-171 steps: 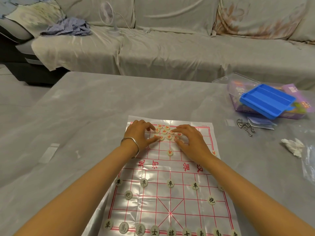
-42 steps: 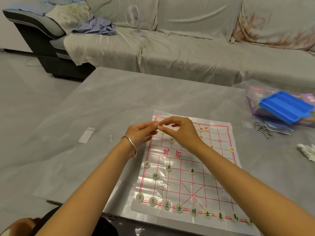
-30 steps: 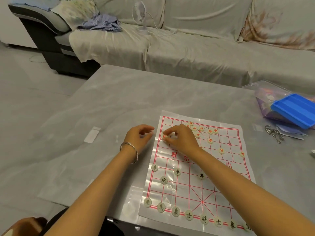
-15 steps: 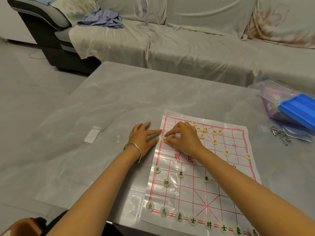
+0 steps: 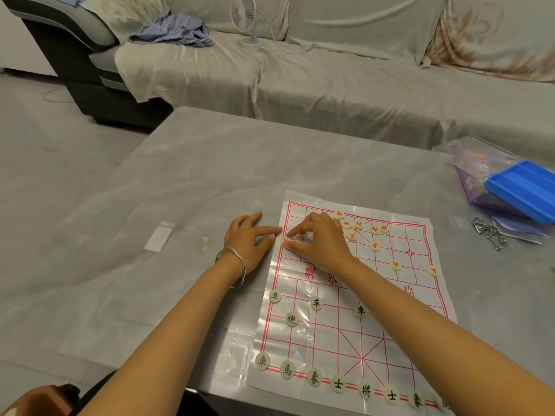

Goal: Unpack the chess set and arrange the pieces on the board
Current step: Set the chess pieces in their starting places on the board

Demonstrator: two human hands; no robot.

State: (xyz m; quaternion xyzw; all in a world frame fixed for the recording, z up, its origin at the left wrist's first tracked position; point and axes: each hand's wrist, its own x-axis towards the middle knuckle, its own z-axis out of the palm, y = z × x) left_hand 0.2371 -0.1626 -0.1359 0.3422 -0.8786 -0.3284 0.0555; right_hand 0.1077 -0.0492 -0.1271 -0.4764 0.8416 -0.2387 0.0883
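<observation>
A shiny plastic chess sheet with a red grid lies on the grey table. Black-lettered round pieces stand in order along its near edge and rows. Several red-lettered pieces lie loose on the far half. My right hand pinches one red piece down on the sheet's far left edge line. My left hand lies flat on the table just left of the sheet, fingers straight, fingertips touching its edge beside that piece.
A blue tray rests on a clear box of purple packaging at the right edge. Metal ring puzzles lie near it. A small clear bag lies to the left. A sofa with a small fan stands behind the table.
My right hand brought a red piece from mid-air down to the sheet's far left edge. My left hand let go, moved left and flattened on the table.
</observation>
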